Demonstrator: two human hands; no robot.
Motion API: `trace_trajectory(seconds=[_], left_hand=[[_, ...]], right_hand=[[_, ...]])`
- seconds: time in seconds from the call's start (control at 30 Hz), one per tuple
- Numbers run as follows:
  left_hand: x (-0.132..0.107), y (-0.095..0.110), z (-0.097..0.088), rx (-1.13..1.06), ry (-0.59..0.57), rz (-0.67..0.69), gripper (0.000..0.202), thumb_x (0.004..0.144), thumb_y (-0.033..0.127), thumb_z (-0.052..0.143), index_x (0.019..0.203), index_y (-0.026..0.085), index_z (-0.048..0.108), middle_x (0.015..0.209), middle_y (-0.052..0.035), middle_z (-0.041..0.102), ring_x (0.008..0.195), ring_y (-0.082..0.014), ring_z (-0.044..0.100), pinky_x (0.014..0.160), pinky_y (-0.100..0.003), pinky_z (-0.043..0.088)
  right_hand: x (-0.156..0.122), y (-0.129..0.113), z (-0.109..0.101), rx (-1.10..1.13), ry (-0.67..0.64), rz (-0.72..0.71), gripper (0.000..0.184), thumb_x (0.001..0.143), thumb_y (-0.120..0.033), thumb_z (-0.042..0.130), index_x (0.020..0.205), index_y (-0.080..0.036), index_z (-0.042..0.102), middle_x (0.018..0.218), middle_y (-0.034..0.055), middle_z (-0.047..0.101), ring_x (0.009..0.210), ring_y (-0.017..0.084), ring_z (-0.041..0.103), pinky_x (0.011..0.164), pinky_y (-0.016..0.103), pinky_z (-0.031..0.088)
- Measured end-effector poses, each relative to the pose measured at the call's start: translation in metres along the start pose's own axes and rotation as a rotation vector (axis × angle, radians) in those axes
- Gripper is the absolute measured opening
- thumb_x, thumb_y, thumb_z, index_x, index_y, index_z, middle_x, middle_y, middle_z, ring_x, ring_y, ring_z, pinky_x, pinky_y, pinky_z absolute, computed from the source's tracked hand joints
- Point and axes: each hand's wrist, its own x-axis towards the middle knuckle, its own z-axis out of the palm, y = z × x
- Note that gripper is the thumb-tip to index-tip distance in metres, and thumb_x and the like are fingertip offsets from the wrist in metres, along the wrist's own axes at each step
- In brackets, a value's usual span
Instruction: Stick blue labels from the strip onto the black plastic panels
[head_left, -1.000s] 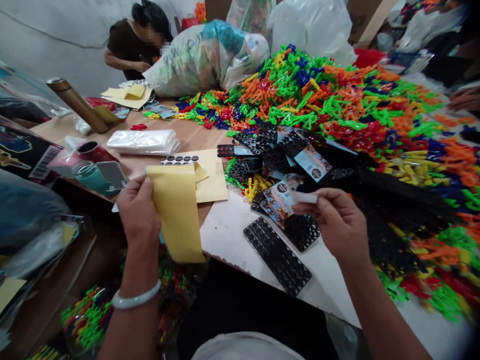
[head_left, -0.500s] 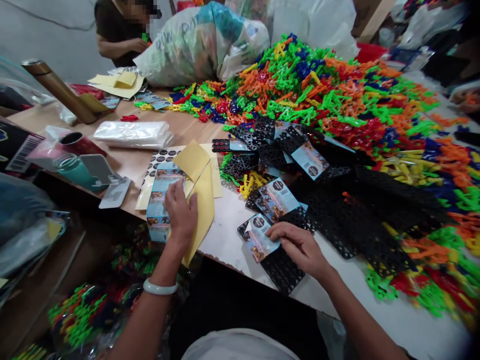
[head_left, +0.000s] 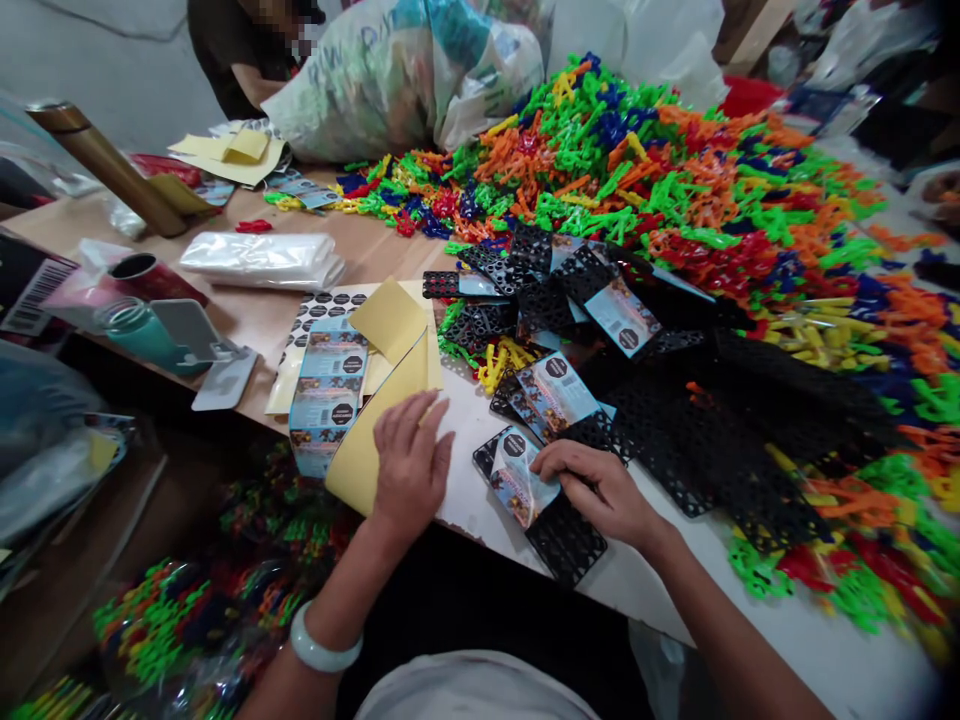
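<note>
Resting curled fingertips on the right edge of a pale-blue rectangular printed label (head_left: 517, 485), the right hand (head_left: 600, 490) reaches in from the side; whether it pinches the label or merely presses it, I cannot tell; the label lies over the upper part of a flat black plastic lattice panel (head_left: 568, 545), near the front edge of the bench (head_left: 466, 418); the left hand (head_left: 411, 460), loosely spread with thumb apart, is in front of a curling yellow paper strip (head_left: 356, 455), contact unclear; just beside that strip lie matching pale-blue labels (head_left: 328, 400) in a column; beyond the right hand are jumbled black lattice pieces (head_left: 671, 450); behind them rises a multicoloured heap of small plastic pieces (head_left: 600, 180).
</note>
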Motion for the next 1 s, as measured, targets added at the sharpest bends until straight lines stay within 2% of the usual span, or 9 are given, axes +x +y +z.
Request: trace_trajectory(seconds=[0.17, 0.3, 0.57, 0.67, 0.77, 0.87, 1.0], left_hand=[[-0.021, 0.047, -0.005, -0.155, -0.124, 0.155, 0.045, 0.088, 0.012, 0.054, 0.133, 0.018, 0.049, 0.127, -0.0138, 0.062, 0.126, -0.0244, 0.050, 0.108, -0.045, 0.035], [-0.038, 0.064, -0.001, -0.233, -0.209, 0.235, 0.042, 0.089, 0.013, 0.053, 0.131, 0.014, 0.051, 0.126, -0.0133, 0.064, 0.126, -0.0234, 0.051, 0.109, -0.044, 0.034], [-0.043, 0.065, 0.014, -0.162, -0.327, 0.246, 0.039, 0.093, 0.022, 0.050, 0.131, 0.010, 0.051, 0.133, -0.0116, 0.060, 0.130, -0.0226, 0.048, 0.107, -0.040, 0.033], [-0.047, 0.064, 0.016, -0.110, -0.333, 0.232, 0.037, 0.095, 0.029, 0.049, 0.128, 0.012, 0.054, 0.133, -0.0117, 0.060, 0.130, -0.0240, 0.049, 0.105, -0.042, 0.032], [-0.052, 0.067, 0.017, -0.054, -0.288, 0.221, 0.033, 0.094, 0.027, 0.051, 0.123, 0.014, 0.058, 0.134, -0.0113, 0.060, 0.128, -0.0248, 0.051, 0.101, -0.042, 0.031], [-0.055, 0.070, 0.020, 0.003, -0.233, 0.163, 0.031, 0.093, 0.025, 0.052, 0.122, 0.015, 0.060, 0.131, -0.0107, 0.062, 0.123, -0.0248, 0.055, 0.098, -0.042, 0.030], [-0.057, 0.071, 0.025, 0.092, -0.249, 0.007, 0.040, 0.092, 0.038, 0.054, 0.125, 0.017, 0.060, 0.135, -0.0137, 0.058, 0.125, -0.0299, 0.052, 0.098, -0.045, 0.028]], right_hand=[[0.000, -0.003, 0.000, -0.025, 0.012, -0.001, 0.020, 0.087, -0.010, 0.043, 0.089, -0.020, 0.060, 0.095, 0.0071, 0.066, 0.091, 0.019, 0.063, 0.082, 0.035, 0.051], [0.000, -0.005, 0.000, -0.026, 0.015, -0.009, 0.019, 0.087, -0.010, 0.043, 0.088, -0.020, 0.060, 0.092, 0.0068, 0.066, 0.089, 0.019, 0.063, 0.081, 0.035, 0.052], [-0.002, -0.001, 0.003, -0.035, 0.008, 0.018, 0.020, 0.087, -0.007, 0.043, 0.087, -0.019, 0.059, 0.093, 0.0064, 0.065, 0.090, 0.018, 0.062, 0.082, 0.034, 0.050], [-0.003, 0.001, 0.003, -0.032, 0.002, 0.023, 0.021, 0.086, -0.006, 0.042, 0.088, -0.019, 0.058, 0.093, 0.0063, 0.065, 0.090, 0.018, 0.062, 0.083, 0.034, 0.050], [-0.003, 0.003, 0.004, -0.029, -0.001, 0.023, 0.021, 0.085, -0.006, 0.042, 0.088, -0.020, 0.058, 0.094, 0.0060, 0.065, 0.090, 0.018, 0.062, 0.083, 0.034, 0.050], [-0.003, 0.003, 0.004, -0.035, -0.006, 0.025, 0.022, 0.085, -0.005, 0.042, 0.088, -0.019, 0.058, 0.094, 0.0060, 0.064, 0.091, 0.018, 0.061, 0.083, 0.034, 0.049], [-0.003, 0.002, 0.003, -0.058, -0.030, 0.030, 0.023, 0.084, -0.003, 0.041, 0.090, -0.019, 0.057, 0.095, 0.0065, 0.063, 0.091, 0.018, 0.060, 0.083, 0.034, 0.048]])
